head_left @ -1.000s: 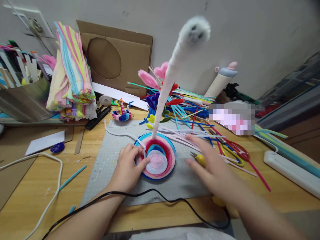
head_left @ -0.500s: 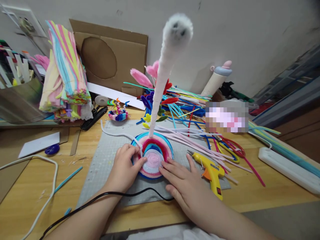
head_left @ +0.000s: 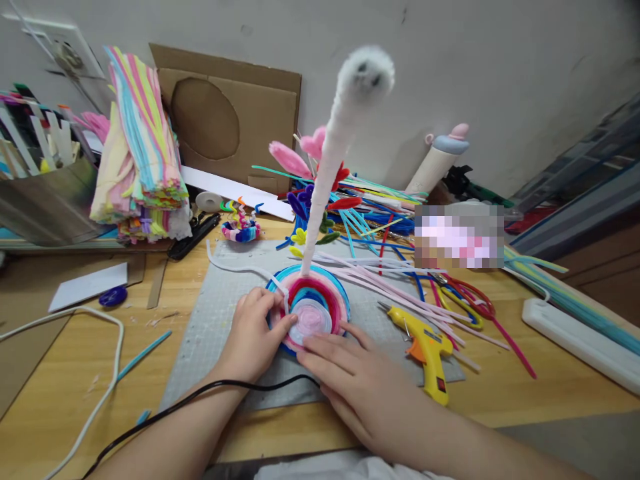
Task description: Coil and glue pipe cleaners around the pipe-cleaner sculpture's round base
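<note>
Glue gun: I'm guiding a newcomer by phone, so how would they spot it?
On the wooden table, find the gray mat's near right corner. The glue gun lies across it: yellow, orange-triggered, and chunky, unlike the thin pale-pink strips beyond.

Craft workspace, glue gun (head_left: 424,347), pipe cleaners (head_left: 143,127)

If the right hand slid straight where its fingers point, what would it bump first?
Sliding over the coiled disc, the right hand would probably bump the thumb of the left hand first, though depth is hard to judge.
</note>
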A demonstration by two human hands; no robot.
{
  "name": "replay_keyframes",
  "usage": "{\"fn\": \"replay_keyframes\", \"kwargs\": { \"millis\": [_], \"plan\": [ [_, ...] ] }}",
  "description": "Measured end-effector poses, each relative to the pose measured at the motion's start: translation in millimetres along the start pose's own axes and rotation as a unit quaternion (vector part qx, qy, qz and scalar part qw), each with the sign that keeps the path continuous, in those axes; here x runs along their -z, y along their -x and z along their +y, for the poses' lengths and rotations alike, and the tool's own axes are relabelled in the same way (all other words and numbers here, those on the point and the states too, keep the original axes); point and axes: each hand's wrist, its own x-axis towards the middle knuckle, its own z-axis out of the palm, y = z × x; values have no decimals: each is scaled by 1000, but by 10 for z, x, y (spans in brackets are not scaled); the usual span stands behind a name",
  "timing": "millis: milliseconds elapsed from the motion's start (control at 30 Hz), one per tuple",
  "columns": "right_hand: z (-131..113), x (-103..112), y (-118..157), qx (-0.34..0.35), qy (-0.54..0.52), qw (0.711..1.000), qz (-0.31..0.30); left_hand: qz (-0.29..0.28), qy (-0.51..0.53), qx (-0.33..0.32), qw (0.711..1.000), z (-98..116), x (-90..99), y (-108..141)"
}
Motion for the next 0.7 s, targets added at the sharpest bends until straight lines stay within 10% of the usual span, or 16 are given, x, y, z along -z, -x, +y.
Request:
{"fn": "replay_keyframes", "kwargs": {
  "millis": [700],
  "plan": [
    [42, -55, 84, -129, -60, 990, -11, 2, 6, 11, 1000, 35, 14, 6]
  ]
}}
